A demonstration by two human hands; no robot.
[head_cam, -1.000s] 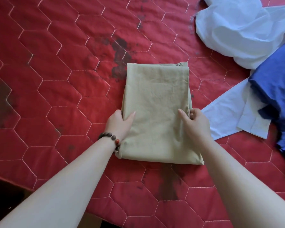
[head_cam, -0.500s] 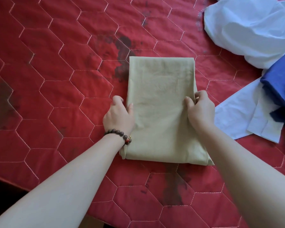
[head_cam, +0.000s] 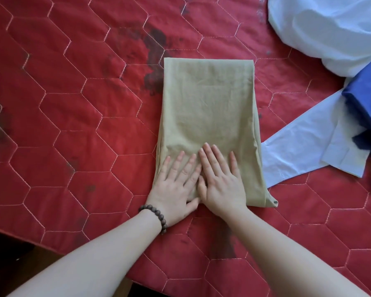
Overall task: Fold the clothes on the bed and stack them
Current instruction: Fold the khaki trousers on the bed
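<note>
A folded beige garment (head_cam: 208,108) lies as a flat rectangle in the middle of the red quilted bed (head_cam: 73,125). My left hand (head_cam: 176,185), with a bead bracelet on the wrist, rests palm down on the garment's near left part, fingers spread. My right hand (head_cam: 221,181) lies flat beside it, touching it, on the near middle of the garment. Neither hand grips the cloth. At the right, unfolded, lie a white garment (head_cam: 330,33), a light blue garment (head_cam: 304,146) and a dark blue garment (head_cam: 368,103).
The bed's near edge runs diagonally across the lower left, with dark floor (head_cam: 19,260) below it. Dark stains mark the quilt beyond and in front of the beige garment. The unfolded clothes crowd the right side.
Both hands let go of the garment's side edges and came together, flat on its near end. The garment now lies smoother and slightly farther from me.
</note>
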